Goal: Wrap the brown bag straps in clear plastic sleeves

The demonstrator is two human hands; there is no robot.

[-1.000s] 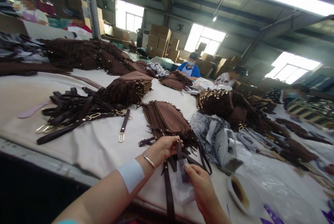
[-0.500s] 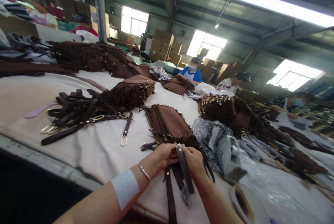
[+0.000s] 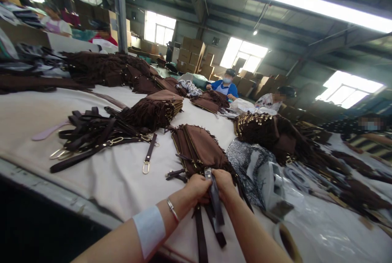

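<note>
A: We're right over the near edge of the cloth-covered table [image 3: 104, 181], and there's the plastic-wrapped strap [image 3: 217, 203], up between both hands!

B: How does it look from where we are?

A: Dark brown, long and narrow, a pale stud shining near the top. Clear, crinkled film runs down it, turning the brown a glossy grey. It slants down towards us, with a bare dark strap end showing just below.

B: And the grip?

A: The left hand [image 3: 199, 187] is closed, thumb and fingers pinched at the upper end. The right hand [image 3: 226, 183] is curled in on the other side, also nearly closed on the film; we can't tell where its thumb sits.

B: What's behind them?

A: A stack of brown pouches [image 3: 208, 146], touching or very near the fingers: smooth faces, gold zips, fringed edges. Another dark strap [image 3: 201, 234] hangs towards us, just left of the wrapped one.

B: Over on our left?

A: A short strap [image 3: 150, 148] with a gold clasp lies alone, and past it we've got a tangled heap of straps [image 3: 88, 130].
</note>
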